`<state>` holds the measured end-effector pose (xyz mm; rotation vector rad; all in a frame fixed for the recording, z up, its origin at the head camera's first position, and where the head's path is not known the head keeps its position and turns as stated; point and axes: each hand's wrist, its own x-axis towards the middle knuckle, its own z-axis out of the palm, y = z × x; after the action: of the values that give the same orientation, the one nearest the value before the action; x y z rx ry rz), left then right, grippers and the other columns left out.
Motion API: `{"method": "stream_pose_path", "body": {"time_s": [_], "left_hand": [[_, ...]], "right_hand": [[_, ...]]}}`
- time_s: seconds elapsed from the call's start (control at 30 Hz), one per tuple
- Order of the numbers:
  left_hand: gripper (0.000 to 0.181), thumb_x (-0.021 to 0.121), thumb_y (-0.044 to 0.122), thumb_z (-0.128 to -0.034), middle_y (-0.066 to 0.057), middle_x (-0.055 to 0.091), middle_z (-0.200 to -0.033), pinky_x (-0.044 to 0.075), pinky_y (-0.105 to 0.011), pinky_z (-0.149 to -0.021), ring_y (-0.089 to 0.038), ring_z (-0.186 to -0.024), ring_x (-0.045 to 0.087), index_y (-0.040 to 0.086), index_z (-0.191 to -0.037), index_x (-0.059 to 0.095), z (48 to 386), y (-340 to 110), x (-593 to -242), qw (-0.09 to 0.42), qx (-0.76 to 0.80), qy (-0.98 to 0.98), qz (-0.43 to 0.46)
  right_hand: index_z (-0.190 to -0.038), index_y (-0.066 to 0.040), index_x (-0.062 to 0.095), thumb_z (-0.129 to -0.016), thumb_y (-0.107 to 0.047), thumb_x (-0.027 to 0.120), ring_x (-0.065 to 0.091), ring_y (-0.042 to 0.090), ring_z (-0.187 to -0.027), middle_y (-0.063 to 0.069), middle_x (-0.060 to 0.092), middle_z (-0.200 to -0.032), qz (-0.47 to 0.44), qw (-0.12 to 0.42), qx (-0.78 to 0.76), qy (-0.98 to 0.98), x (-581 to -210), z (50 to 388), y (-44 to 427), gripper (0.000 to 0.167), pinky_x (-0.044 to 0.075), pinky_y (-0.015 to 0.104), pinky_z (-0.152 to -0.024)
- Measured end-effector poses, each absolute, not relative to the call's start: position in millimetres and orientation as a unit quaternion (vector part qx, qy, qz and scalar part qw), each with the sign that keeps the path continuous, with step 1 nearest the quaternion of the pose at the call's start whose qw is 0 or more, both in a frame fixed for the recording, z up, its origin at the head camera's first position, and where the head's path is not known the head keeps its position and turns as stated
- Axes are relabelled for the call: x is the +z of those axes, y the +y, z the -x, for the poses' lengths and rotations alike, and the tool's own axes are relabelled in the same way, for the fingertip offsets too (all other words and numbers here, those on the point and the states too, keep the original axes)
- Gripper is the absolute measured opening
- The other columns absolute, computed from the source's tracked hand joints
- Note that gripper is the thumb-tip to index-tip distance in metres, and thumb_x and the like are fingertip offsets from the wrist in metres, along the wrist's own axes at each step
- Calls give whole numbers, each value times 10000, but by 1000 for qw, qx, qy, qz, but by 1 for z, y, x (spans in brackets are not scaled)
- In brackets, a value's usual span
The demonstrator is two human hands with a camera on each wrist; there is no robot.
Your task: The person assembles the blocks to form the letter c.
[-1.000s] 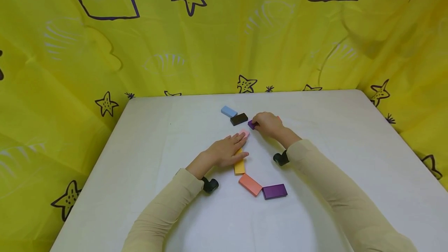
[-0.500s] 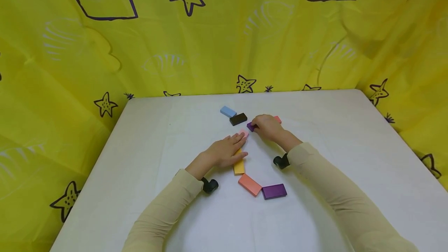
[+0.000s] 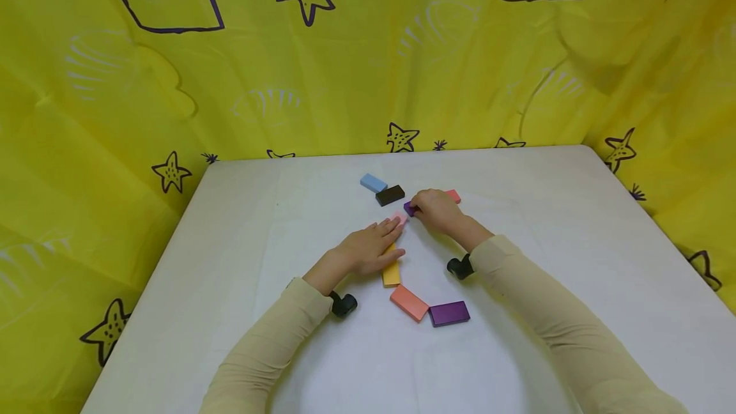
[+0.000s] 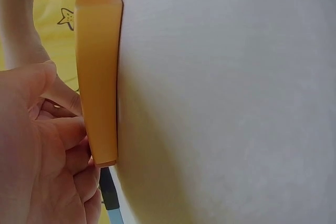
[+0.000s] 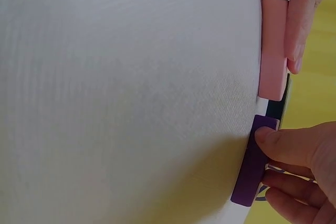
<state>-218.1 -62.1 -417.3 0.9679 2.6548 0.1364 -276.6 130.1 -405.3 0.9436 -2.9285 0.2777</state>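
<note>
My left hand (image 3: 368, 249) lies with straight fingers over a pink block (image 3: 400, 216) and a yellow block (image 3: 391, 275). In the right wrist view its fingertips touch the pink block (image 5: 274, 51). My right hand (image 3: 438, 211) pinches a purple block (image 3: 409, 208); in the right wrist view the thumb presses on that purple block (image 5: 252, 163), a small gap away from the pink one. From the left wrist view, the yellow block (image 4: 98, 72) stands beside my left hand (image 4: 42, 145).
Behind the hands lie a light blue block (image 3: 374, 183) and a black block (image 3: 390, 195). A coral-red block (image 3: 453, 196) sits behind my right hand. Nearer are an orange block (image 3: 409, 303) and another purple block (image 3: 450, 314), on a white table (image 3: 230, 260) before a yellow curtain.
My right hand has shifted slightly nearer with its purple block, towards the pink block. More of the coral-red block shows behind it. The left hand keeps its place.
</note>
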Motion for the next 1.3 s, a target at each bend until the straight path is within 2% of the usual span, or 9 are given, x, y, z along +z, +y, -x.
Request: {"method": "stream_pose_path", "body": {"time_s": [1.3], "left_hand": [[626, 283, 485, -971, -20, 100, -1523, 125, -325, -1094, -209, -1372, 124, 130, -1474, 170, 219, -62, -418, 153, 56, 925, -342]], "right_hand": [[-937, 24, 699, -828, -72, 681, 628, 260, -792, 120, 666, -852, -295, 46, 86, -951, -410, 268, 125, 147, 515, 346, -761]]}}
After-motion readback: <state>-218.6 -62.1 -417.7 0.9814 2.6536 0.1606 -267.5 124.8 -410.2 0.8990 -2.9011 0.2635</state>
